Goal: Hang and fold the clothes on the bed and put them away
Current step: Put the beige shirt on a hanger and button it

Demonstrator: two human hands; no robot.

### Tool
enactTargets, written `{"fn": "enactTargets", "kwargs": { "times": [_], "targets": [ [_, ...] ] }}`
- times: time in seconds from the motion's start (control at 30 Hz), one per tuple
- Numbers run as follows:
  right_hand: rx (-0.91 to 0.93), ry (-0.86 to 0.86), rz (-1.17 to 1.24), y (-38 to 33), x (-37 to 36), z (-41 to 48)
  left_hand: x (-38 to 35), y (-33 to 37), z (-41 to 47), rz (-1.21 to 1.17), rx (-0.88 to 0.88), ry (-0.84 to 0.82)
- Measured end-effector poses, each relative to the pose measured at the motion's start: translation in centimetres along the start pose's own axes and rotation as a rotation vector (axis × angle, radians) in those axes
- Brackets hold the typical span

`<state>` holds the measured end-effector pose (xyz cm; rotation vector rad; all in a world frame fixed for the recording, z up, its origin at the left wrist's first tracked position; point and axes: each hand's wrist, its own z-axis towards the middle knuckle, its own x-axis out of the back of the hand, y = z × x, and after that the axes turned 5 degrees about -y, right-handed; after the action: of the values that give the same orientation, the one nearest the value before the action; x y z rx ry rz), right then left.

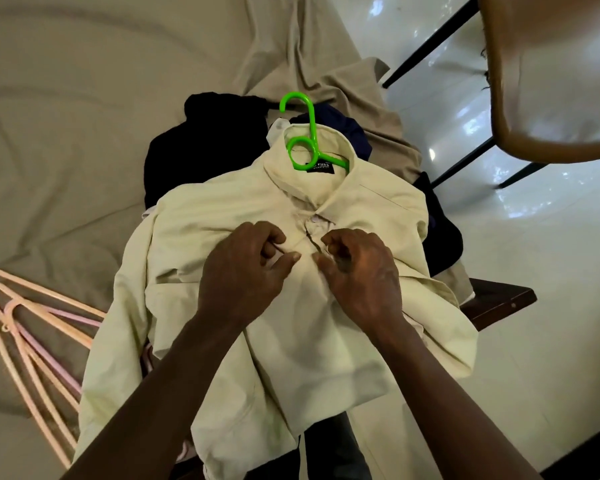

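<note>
Beige-sheeted bed [66, 133] bearing a cream shirt [222, 209] on a green hanger [305, 140], laid over dark clothes [187, 147]. Left hand [246, 268] and right hand [357, 268] each pinch the shirt's front edges below the fastened collar button. Risk: tugging may pull the shoulders off the hanger, or the button may enter the wrong hole.

Bed [66, 116], beige, rumpled: pink hangers [32, 327] at left; dark clothes heap [201, 140], cream shirt [222, 209] apparently atop.
</note>
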<state>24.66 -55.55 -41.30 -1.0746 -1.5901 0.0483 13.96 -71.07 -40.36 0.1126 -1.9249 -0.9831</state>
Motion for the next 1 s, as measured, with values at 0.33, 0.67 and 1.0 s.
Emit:
{"fn": "enactTargets", "kwargs": {
  "times": [0.33,0.67,1.0],
  "targets": [
    [-0.098,0.125,-0.180,0.0,0.3,-2.4,-1.6,0.4,-1.7,-0.013,0.033,0.172],
    [-0.402,0.125,0.525,-1.4,0.2,-4.3,-3.7,2.7,-0.9,-0.197,0.333,0.338],
    [-0.589,-0.034,1.246,-2.1,0.3,-4.1,-1.2,2.4,-3.0,-0.307,0.131,0.099]
  ]
}}
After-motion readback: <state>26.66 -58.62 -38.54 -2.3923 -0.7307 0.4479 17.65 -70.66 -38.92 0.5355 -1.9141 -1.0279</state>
